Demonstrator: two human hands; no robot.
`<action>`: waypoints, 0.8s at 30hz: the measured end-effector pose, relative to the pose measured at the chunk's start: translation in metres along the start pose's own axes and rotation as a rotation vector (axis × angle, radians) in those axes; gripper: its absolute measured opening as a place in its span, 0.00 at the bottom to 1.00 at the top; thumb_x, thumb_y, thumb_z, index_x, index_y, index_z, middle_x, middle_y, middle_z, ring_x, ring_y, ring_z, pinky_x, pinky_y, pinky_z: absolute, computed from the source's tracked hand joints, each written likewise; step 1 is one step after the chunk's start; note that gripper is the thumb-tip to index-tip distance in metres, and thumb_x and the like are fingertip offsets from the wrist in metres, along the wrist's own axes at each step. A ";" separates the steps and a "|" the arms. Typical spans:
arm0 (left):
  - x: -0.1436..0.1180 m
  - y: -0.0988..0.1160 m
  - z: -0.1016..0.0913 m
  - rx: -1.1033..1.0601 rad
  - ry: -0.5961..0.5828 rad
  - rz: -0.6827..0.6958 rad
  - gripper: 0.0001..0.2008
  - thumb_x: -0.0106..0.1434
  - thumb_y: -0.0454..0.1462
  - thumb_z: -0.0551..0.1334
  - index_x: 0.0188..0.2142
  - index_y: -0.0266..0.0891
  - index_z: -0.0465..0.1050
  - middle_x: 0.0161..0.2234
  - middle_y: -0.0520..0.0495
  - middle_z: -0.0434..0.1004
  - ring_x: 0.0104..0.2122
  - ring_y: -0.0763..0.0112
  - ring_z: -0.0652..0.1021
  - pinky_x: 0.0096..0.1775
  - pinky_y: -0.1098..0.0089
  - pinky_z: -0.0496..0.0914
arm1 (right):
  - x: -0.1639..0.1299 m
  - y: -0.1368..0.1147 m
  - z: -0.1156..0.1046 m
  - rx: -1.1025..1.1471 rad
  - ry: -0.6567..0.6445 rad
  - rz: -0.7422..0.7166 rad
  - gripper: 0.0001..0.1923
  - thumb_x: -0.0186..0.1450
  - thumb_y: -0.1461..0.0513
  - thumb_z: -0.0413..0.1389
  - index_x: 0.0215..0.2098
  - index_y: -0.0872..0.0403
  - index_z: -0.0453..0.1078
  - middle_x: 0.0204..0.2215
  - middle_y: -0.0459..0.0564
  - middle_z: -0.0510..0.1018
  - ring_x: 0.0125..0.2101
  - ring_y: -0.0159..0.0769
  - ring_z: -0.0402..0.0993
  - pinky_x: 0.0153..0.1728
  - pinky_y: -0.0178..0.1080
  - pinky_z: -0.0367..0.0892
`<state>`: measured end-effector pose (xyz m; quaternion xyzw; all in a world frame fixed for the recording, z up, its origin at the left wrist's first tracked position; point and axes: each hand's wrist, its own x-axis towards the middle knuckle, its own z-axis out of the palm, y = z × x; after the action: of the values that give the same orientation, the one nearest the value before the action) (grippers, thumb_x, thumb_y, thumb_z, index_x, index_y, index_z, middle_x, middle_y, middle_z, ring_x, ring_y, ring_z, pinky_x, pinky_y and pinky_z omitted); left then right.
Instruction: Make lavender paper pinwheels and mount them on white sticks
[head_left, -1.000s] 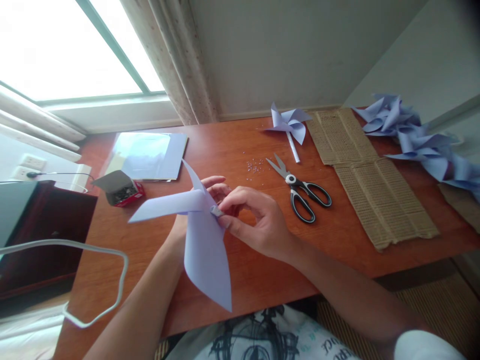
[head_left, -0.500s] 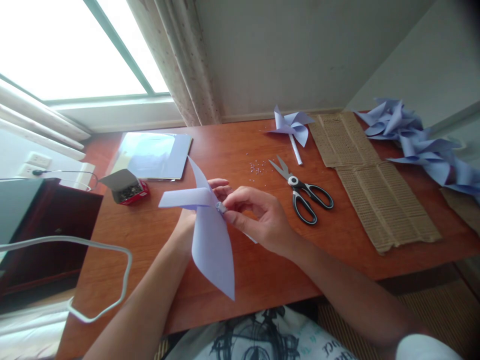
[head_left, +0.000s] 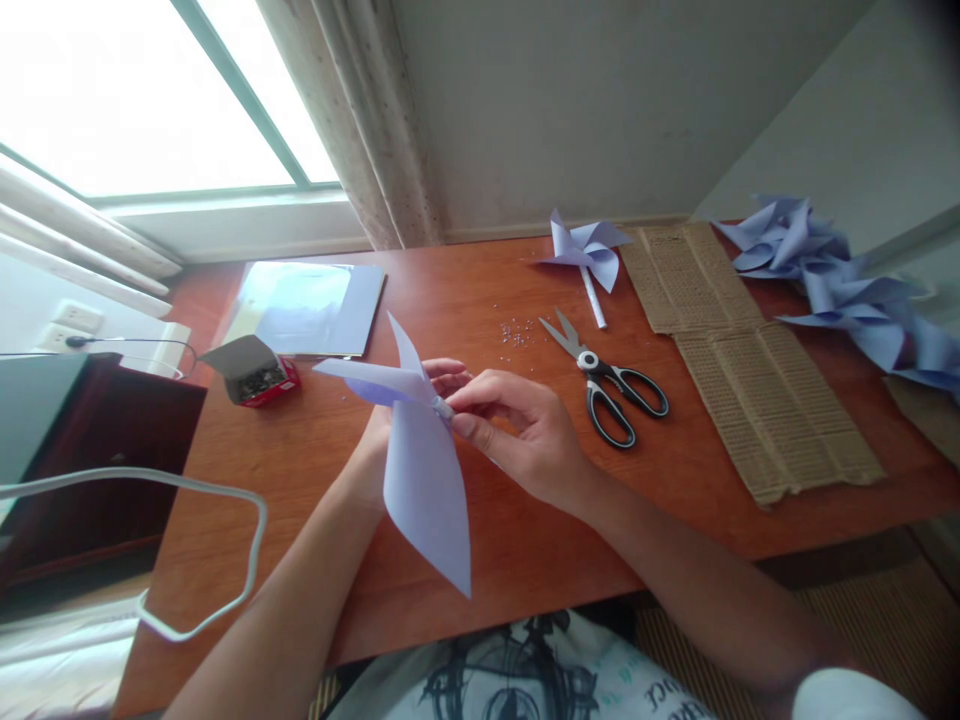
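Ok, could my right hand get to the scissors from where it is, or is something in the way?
Probably yes. The scissors lie on bare table just beyond the right hand, nothing between, but its fingers are pinching the paper pinwheel centre.

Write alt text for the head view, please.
Two bare hands hold a lilac paper pinwheel above a wooden desk, the right hand pinching its hub, the left hand behind. Scissors, a finished pinwheel, cardboard strips and a pin box lie around.
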<state>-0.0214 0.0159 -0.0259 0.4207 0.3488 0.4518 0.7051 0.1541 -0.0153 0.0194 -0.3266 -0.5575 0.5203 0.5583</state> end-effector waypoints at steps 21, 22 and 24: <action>-0.006 0.018 0.021 -0.050 0.124 -0.041 0.18 0.53 0.40 0.77 0.43 0.41 0.81 0.41 0.48 0.83 0.41 0.67 0.80 0.42 0.72 0.75 | -0.001 0.000 -0.002 -0.082 -0.012 0.056 0.05 0.66 0.59 0.63 0.41 0.50 0.78 0.39 0.47 0.83 0.40 0.36 0.79 0.40 0.38 0.75; -0.006 0.019 0.024 -0.073 0.135 -0.050 0.18 0.52 0.40 0.77 0.43 0.41 0.81 0.41 0.48 0.83 0.40 0.68 0.81 0.41 0.73 0.75 | 0.000 0.001 -0.002 -0.083 -0.011 0.056 0.05 0.66 0.59 0.63 0.41 0.50 0.78 0.39 0.47 0.83 0.41 0.36 0.79 0.41 0.38 0.75; -0.006 0.021 0.027 -0.104 0.149 -0.035 0.18 0.50 0.40 0.78 0.41 0.41 0.82 0.39 0.48 0.83 0.39 0.69 0.81 0.40 0.73 0.75 | 0.000 0.003 -0.003 -0.080 -0.005 0.057 0.06 0.66 0.59 0.63 0.41 0.50 0.78 0.39 0.47 0.82 0.40 0.36 0.79 0.41 0.39 0.75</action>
<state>-0.0075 0.0078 0.0050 0.3428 0.3838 0.4870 0.7058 0.1564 -0.0139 0.0164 -0.3632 -0.5698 0.5141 0.5283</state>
